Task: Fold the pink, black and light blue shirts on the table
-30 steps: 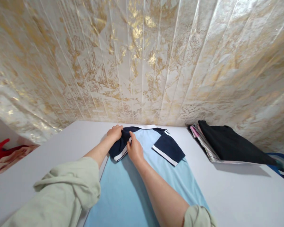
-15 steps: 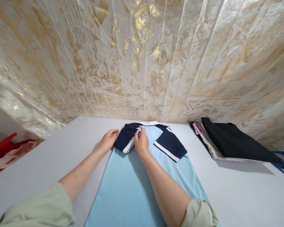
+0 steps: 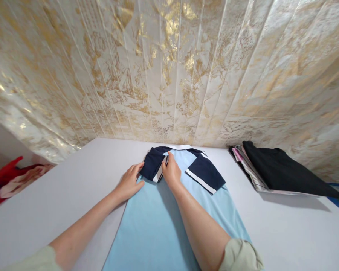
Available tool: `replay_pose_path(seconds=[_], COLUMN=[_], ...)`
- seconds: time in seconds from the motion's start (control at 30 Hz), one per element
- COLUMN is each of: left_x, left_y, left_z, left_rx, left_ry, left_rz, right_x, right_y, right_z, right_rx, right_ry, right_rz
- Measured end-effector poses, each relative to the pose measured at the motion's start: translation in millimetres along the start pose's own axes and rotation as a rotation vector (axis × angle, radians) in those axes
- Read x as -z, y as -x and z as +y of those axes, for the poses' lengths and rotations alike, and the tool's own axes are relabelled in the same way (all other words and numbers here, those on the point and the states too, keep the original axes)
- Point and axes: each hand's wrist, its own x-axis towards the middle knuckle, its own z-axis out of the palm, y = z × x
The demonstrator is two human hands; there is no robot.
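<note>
A light blue shirt (image 3: 155, 218) with navy shoulders and sleeves lies on the white table, its collar end at the far side. Both sleeves are folded inward over the body; the right sleeve (image 3: 206, 171) lies flat with its white-edged cuff slanting. My right hand (image 3: 172, 171) pinches the white-trimmed cuff of the left sleeve (image 3: 151, 165) between thumb and fingers. My left hand (image 3: 130, 183) rests at the shirt's left edge, fingers stretched out and thumb apart, the fingertips touching the outer fold of that sleeve.
A stack of folded clothes (image 3: 282, 169), black on top, sits at the right of the table (image 3: 73, 180). Red and pink cloth (image 3: 17, 178) lies beyond the left edge. A gold-patterned curtain (image 3: 169, 75) hangs right behind the table.
My left hand has slid nearer along the shirt's left edge and its thumb has spread. My right hand keeps its pinch on the sleeve, whose cuff is drawn slightly inward.
</note>
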Motion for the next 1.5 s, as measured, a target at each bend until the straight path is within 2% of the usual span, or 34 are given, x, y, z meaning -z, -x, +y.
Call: replay_pose_path(seconds=[0.13,0.37,0.5,0.67,0.8,0.87,0.93,1.0,1.13,1.37,1.43,1.5], left_x=[2,5,3,9,14,8,-4,-19,-37,-37,-36,-36], left_y=[1,0,5,6,-10,-26,-44,-59,-72,-71,-70,-70], left_z=[7,16,12,5,23,34,41,40,25,21,24,27], left_rx=[0.131,0.269,0.24,0.218,0.078,-0.019,-0.071,-0.073,0.012,0.043,0.043,0.052], left_ry=[-0.236,-0.321,-0.386,-0.151,-0.126,-0.176,-0.244,-0.298,-0.352,-0.407,-0.451,-0.497], left_rz=[0.08,0.153,0.151,0.092,0.172,0.131,0.031,-0.055,-0.113,-0.161,-0.17,-0.18], right_x=[2,1,4,5,-3,-6,-8,-9,-12,-20,-10,10], right_y=[2,5,8,9,7,8,9,10,13,17,12,2], right_z=[-3,-2,-6,-9,-5,-3,-2,-2,-2,-9,-13,-12], right_rx=[0.004,0.056,0.07,0.179,0.209,0.223,0.255,0.272,0.227,0.139,0.144,0.16], right_ry=[0.053,0.122,0.197,0.278,0.301,0.291,0.276,0.262,0.258,0.307,0.322,0.348], right_rz=[-0.046,-0.056,-0.071,0.036,-0.012,-0.021,-0.025,-0.049,-0.097,-0.128,-0.158,-0.17])
